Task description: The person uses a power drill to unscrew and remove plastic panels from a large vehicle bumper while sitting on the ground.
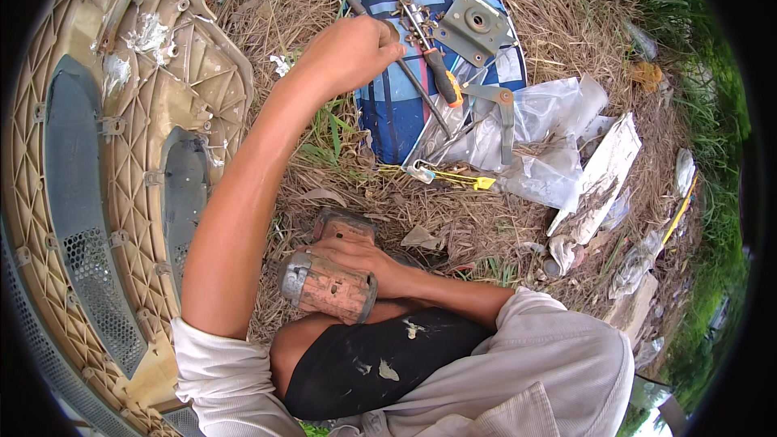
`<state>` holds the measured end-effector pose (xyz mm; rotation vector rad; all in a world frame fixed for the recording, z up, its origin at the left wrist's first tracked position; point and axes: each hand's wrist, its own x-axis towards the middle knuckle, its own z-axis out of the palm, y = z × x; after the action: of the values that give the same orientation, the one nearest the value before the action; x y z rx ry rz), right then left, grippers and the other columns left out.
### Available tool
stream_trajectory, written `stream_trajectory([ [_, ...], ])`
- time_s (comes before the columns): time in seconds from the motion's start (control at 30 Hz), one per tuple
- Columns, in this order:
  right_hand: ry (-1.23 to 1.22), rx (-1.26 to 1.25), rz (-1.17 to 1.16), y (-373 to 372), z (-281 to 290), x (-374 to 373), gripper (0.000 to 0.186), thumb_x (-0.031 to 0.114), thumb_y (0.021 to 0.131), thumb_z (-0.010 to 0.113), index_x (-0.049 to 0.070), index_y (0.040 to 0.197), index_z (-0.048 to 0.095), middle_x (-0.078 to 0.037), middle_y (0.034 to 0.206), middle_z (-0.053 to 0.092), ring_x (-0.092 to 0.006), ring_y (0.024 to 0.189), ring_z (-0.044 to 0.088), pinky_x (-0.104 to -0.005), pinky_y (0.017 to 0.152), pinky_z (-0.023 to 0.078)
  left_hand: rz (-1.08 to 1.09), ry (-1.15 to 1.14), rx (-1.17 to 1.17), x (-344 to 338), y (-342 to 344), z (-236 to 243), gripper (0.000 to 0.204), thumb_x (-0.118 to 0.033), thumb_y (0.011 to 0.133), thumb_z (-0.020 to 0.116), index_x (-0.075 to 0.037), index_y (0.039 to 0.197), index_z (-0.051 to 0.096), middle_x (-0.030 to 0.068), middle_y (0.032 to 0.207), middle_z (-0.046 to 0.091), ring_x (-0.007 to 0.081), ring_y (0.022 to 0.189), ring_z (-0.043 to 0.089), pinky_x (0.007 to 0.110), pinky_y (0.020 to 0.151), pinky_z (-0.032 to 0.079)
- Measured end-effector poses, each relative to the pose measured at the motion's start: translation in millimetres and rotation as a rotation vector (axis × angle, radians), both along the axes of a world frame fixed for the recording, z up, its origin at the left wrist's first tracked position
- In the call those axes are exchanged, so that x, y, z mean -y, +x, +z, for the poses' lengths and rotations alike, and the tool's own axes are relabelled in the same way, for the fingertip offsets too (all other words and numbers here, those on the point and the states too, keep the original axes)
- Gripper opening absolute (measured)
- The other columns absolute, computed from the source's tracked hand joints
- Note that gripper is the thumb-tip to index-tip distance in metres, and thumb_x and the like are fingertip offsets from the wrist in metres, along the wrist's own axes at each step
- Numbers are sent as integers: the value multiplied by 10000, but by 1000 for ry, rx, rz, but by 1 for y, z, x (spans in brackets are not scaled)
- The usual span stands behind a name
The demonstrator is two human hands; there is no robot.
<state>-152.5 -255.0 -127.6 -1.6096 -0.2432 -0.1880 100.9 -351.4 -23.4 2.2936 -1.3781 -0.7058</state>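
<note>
While the ribbed tan panel [125, 162] bounds my left side, I have the right hand [360, 261] wrapped around an orange power tool [332, 287] near the bent knee [293, 340]. Dry grass [356, 182] leaves me open room between it and the near edge of the blue cushion [376, 121]. Above that cushion, the left hand [350, 53] curls its fingers over a dark rod [421, 95]; I cannot tell whether they grip it. Rightward lie a screwdriver [441, 77], a metal bracket [475, 27], then plastic sheeting [550, 113] crowding the cushion's lower-right corner.

Screwdriver [443, 78] and bracket [461, 35] on cushion [387, 117], power tool [336, 285] before it, panel [133, 133] left, grass [712, 97] right
</note>
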Motion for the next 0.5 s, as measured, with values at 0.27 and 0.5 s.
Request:
stream_trajectory([
  [0.27,-15,8,-11,-4,-4,10,636,228,845,677,47,1424,485,-150,1260,591,-339,1132,593,-445,943,467,172,-366,-27,-38,-19,85,459,-398,962,623,-15,1215,627,118,933,685,190,857,646,323,797,507],
  [0.5,-43,-31,37,0,-4,2,747,259,810,740,22,1448,431,-169,1196,598,-339,1080,602,-419,916,478,995,-353,591,-324,-80,90,318,-200,1026,550,-22,1281,614,117,1144,652,174,979,619,323,847,502],
])
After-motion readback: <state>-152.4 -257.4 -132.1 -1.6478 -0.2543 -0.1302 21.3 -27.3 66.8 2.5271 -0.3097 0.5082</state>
